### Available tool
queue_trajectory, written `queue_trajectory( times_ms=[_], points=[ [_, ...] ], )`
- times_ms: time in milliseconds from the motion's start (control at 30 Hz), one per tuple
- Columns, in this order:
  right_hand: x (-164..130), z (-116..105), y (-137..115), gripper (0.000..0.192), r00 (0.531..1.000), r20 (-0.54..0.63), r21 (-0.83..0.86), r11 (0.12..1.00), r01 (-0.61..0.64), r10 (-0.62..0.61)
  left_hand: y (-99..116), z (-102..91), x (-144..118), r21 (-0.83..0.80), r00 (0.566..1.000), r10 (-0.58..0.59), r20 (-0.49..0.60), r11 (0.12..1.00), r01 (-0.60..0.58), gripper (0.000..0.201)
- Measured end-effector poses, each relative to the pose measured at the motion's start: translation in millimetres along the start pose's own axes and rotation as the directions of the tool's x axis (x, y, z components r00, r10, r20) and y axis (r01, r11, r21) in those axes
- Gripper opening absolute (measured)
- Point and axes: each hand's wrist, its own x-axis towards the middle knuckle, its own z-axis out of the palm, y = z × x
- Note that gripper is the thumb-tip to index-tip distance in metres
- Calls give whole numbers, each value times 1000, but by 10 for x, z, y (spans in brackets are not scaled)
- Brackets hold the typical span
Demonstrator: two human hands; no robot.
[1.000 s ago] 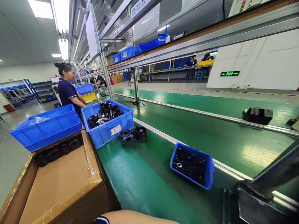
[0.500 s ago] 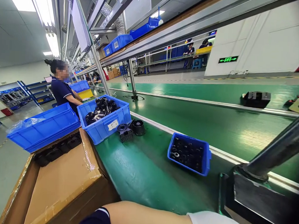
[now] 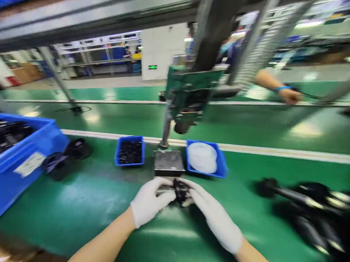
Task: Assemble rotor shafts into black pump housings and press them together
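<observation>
Gripping a small black part point(image 3: 179, 191) between both gloved hands, you had your left hand point(image 3: 148, 201) and right hand point(image 3: 209, 211) closed on it from either side, just above the green bench point(image 3: 102, 205) and before the press base point(image 3: 169, 163). It looked rigid and compact, probably light; holding its outer edges seemed safest. Beyond sat a bin of black pieces point(image 3: 130, 152) and a bin of white discs point(image 3: 203, 157), with a large blue crate point(image 3: 13, 166) far left.

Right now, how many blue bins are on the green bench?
3: a large bin of black parts at far left, a small bin of dark pieces left of the press base, and a small bin of white discs right of it.
</observation>
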Motion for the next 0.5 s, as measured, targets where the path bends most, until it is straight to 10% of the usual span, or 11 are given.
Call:
queue_trajectory(
  times_ms=[500],
  points=[
    [-48, 18, -58, 59, 998, 6, 95, 993, -66, 66, -10, 47, 9, 68, 998, -49, 43, 997, 47, 37]
  ],
)
